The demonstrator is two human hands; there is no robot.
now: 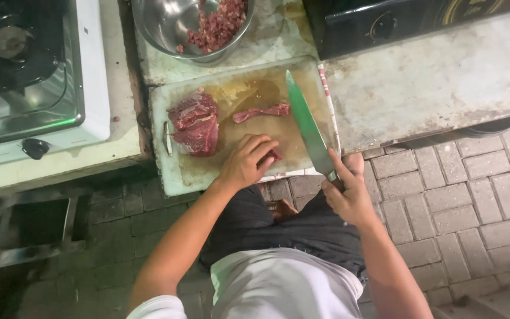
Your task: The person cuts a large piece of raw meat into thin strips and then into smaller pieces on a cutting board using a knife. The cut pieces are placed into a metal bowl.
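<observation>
My left hand point(248, 160) rests on a stained white cutting board point(178, 177), fingers curled over a small piece of raw red meat point(275, 155). My right hand point(349, 192) grips the handle of a long kitchen knife point(306, 127), whose blade points up and away over the board's right side. A large chunk of raw meat point(196, 123) lies on the board's left part. A thin meat strip point(261, 111) lies near the middle, just left of the blade.
A steel bowl point(160, 26) with chopped meat point(216, 26) stands behind the board. A gas stove point(30, 77) sits at the left, a black appliance point(385, 23) at the back right on a worn counter point(444, 77). Paving bricks point(473, 195) cover the ground.
</observation>
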